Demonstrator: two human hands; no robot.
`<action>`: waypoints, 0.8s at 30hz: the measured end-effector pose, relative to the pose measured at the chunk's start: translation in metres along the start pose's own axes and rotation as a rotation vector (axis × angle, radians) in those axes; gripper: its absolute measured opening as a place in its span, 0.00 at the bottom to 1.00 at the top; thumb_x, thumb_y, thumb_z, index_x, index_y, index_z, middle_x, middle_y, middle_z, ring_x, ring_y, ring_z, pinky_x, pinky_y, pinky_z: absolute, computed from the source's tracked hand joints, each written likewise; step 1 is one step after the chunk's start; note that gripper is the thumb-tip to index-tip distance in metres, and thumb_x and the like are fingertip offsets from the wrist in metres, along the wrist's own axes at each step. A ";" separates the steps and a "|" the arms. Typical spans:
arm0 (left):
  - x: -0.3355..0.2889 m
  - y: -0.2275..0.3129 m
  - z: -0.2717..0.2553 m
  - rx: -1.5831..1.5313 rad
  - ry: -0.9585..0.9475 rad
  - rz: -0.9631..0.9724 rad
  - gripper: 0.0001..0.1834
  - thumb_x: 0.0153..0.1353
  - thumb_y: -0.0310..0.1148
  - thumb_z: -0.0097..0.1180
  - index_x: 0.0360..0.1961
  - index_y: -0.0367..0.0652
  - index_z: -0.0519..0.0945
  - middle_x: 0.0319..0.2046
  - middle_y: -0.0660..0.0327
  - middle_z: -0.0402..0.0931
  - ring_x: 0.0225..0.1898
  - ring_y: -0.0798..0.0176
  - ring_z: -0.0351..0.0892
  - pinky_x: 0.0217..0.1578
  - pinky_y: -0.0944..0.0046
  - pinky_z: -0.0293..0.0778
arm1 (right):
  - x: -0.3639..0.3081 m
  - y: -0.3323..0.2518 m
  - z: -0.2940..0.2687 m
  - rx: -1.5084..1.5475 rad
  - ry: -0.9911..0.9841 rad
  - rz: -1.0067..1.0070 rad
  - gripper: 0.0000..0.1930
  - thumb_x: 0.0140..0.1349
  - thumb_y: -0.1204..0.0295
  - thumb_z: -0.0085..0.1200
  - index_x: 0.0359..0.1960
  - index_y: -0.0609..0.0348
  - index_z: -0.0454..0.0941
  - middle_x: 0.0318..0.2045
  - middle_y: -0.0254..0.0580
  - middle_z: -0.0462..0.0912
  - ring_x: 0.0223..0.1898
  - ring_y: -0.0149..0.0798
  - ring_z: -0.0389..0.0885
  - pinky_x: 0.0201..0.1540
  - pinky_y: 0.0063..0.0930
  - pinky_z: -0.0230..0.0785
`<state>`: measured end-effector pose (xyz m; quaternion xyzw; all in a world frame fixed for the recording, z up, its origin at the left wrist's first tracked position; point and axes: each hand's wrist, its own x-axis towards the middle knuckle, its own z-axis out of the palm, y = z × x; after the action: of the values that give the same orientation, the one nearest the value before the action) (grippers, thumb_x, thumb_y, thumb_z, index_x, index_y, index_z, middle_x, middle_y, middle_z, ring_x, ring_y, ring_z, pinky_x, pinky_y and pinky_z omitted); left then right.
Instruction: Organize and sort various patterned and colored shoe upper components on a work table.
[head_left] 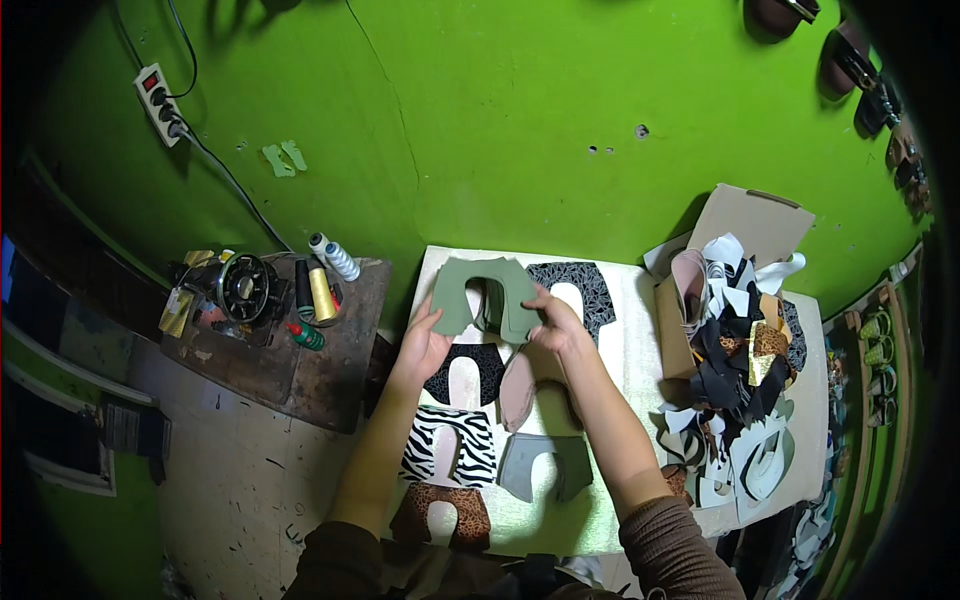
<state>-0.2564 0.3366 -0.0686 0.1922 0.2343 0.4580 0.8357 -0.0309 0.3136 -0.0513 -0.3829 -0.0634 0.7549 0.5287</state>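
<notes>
My left hand [425, 342] and my right hand [555, 322] grip the two ends of a stack of green U-shaped cut pieces [455, 298], held over the far part of the pale table [635, 385]. Behind it, to the right, lies a black-and-grey patterned U-shaped piece [596, 290]. Nearer me, in the left column, are a black speckled piece [436, 382], a zebra-striped piece [476, 455] and a leopard-print piece [415, 512]. The right column has a dusty-pink piece [517, 390], partly hidden by my right arm, and a grey piece [518, 468].
A cardboard box [674, 335] overflows with fabric scraps [740, 350] on the table's right side, with white offcuts [765, 460] nearer me. To the left, a wooden table [330, 350] bears a sewing machine [240, 290] and thread spools [320, 290]. A green wall [520, 150] rises behind.
</notes>
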 end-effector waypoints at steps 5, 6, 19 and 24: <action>0.041 -0.001 -0.018 0.555 0.194 0.272 0.24 0.62 0.27 0.39 0.60 0.41 0.56 0.60 0.57 0.56 0.59 0.61 0.58 0.58 0.61 0.55 | 0.047 -0.002 0.004 -0.187 0.082 -0.209 0.28 0.54 0.81 0.43 0.59 0.55 0.58 0.50 0.45 0.69 0.46 0.42 0.72 0.47 0.39 0.68; 0.043 -0.003 -0.025 0.552 0.199 0.269 0.24 0.62 0.27 0.39 0.60 0.41 0.56 0.60 0.57 0.56 0.59 0.61 0.58 0.58 0.61 0.55 | 0.055 0.004 0.006 -0.288 0.282 -0.273 0.27 0.54 0.80 0.44 0.59 0.57 0.59 0.52 0.48 0.68 0.51 0.43 0.69 0.54 0.37 0.60; 0.054 -0.021 -0.039 2.362 0.149 0.576 0.27 0.60 0.39 0.40 0.61 0.44 0.58 0.63 0.60 0.50 0.65 0.58 0.46 0.62 0.52 0.43 | 0.071 0.072 -0.007 -2.043 0.417 -0.947 0.27 0.59 0.60 0.41 0.60 0.55 0.56 0.62 0.42 0.54 0.64 0.43 0.50 0.63 0.54 0.37; 0.057 -0.028 -0.036 2.438 0.167 0.581 0.27 0.59 0.40 0.42 0.60 0.45 0.60 0.63 0.62 0.51 0.64 0.59 0.49 0.61 0.50 0.44 | 0.073 0.067 -0.014 -2.139 0.417 -0.740 0.31 0.60 0.51 0.36 0.62 0.53 0.53 0.65 0.38 0.49 0.66 0.38 0.44 0.63 0.56 0.29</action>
<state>-0.2313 0.3750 -0.1257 0.8533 0.5060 0.1216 -0.0340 -0.0834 0.3419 -0.1319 -0.7111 -0.6914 0.0355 0.1227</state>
